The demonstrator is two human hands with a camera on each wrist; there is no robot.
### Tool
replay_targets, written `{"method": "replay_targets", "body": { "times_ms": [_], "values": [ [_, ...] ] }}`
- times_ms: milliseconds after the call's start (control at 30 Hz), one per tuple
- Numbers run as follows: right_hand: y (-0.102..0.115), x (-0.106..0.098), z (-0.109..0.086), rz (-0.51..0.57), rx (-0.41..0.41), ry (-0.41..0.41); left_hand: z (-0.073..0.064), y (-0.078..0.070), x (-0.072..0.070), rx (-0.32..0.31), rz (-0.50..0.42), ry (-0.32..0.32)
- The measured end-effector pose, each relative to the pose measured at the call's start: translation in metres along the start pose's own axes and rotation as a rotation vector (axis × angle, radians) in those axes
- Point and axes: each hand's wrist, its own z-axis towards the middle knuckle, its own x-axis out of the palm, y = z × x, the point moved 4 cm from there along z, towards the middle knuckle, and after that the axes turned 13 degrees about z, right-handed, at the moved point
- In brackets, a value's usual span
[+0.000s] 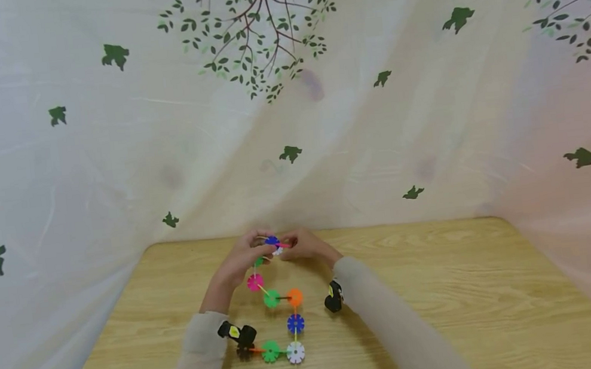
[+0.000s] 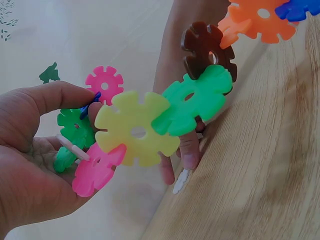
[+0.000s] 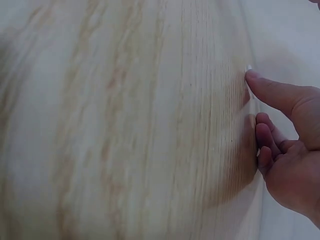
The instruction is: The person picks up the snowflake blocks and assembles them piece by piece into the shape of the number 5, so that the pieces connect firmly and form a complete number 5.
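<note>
A chain of slotted snowflake discs in many colours hangs from my left hand (image 2: 30, 155). Its thumb and forefinger pinch a blue disc (image 2: 91, 106) that joins a pink disc (image 2: 104, 85) at the chain's end. Below the fingers come a green disc (image 2: 76, 125), a yellow disc (image 2: 135, 129) and a brown disc (image 2: 207, 52). Past them the chain runs toward the near side of the table. My right hand (image 1: 306, 247) is at the far side, its thumb touching a loose white disc (image 2: 181, 182) on the wood. Whether another finger grips that disc is unclear.
The chain's near part bends past an orange disc (image 1: 295, 297) to a white disc (image 1: 295, 352) and a green disc (image 1: 271, 351), between my forearms. A pale cloth (image 1: 347, 161) with printed leaves hangs behind the wooden table (image 1: 447, 289).
</note>
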Motion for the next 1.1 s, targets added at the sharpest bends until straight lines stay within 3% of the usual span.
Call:
{"method": "replay_targets", "body": {
  "times_ms": [333, 500, 1100],
  "values": [
    [-0.002, 0.002, 0.002, 0.006, 0.008, -0.018, -0.001, -0.003, 0.0, 0.016, 0.001, 0.005],
    [-0.001, 0.001, -0.002, 0.001, -0.021, 0.024, -0.001, -0.003, 0.001, 0.017, 0.004, 0.023],
    [-0.002, -0.024, -0.045, 0.106, 0.066, 0.185, 0.0, -0.004, 0.01, 0.011, -0.001, 0.036]
  ]
}}
